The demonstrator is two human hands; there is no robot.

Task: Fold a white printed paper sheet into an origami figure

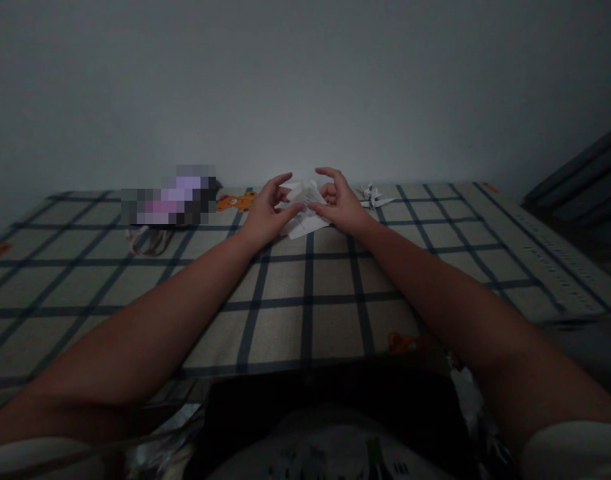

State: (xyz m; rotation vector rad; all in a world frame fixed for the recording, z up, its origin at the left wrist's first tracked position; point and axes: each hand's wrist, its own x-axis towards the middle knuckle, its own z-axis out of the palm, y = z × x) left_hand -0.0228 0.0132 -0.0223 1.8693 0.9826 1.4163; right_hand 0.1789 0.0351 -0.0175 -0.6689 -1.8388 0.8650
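Observation:
A creased, partly folded sheet of white paper with faint print is held just above the checked tablecloth, near its far side. My left hand grips the paper's left part, thumb across the front and index finger raised. From the right, my right hand pinches it with the thumb in front and curled fingers behind, its index finger also lifted. Beyond my right wrist lies a small folded or crumpled piece of printed paper. The fingertips behind the sheet are partly hidden.
A checked tablecloth with orange bear prints covers the table. At the back left sits a pixelated purple and dark object with a pale cord loop. A plain wall rises behind. Dark slatted furniture stands at the right.

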